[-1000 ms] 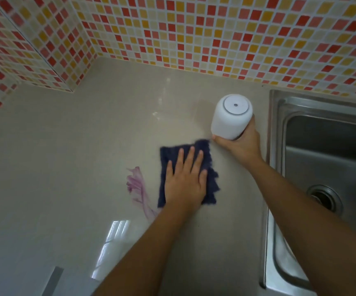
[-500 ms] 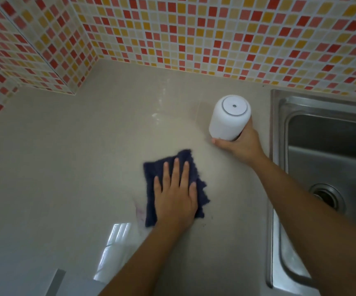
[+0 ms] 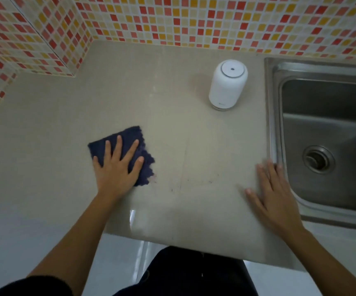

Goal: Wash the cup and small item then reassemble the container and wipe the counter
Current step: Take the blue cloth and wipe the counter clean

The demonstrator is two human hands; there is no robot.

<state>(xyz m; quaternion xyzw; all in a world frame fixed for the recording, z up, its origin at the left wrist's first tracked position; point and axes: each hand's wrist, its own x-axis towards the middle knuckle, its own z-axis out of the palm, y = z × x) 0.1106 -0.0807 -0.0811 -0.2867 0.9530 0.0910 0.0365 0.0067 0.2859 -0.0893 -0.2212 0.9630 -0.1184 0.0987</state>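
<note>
My left hand [image 3: 118, 167] presses flat, fingers spread, on a dark blue cloth [image 3: 130, 137] lying on the beige counter [image 3: 44, 135]. A faint pink smear [image 3: 152, 179] shows at the cloth's near right corner. The white container [image 3: 228, 84] stands upright on the counter near the sink, with no hand on it. My right hand [image 3: 273, 195] lies flat and open on the counter beside the sink rim, blurred by motion, well in front of the container.
A steel sink [image 3: 326, 129] with a round drain [image 3: 319, 160] fills the right side. Mosaic tiled walls [image 3: 194, 20] bound the counter at the back and left. The counter's front edge [image 3: 172, 242] runs close to my body. A few dark specks [image 3: 194, 181] dot the middle.
My right hand let go of the white container and came back to the counter by the sink. My left hand slid the cloth left over the purple stain, which is now nearly gone.
</note>
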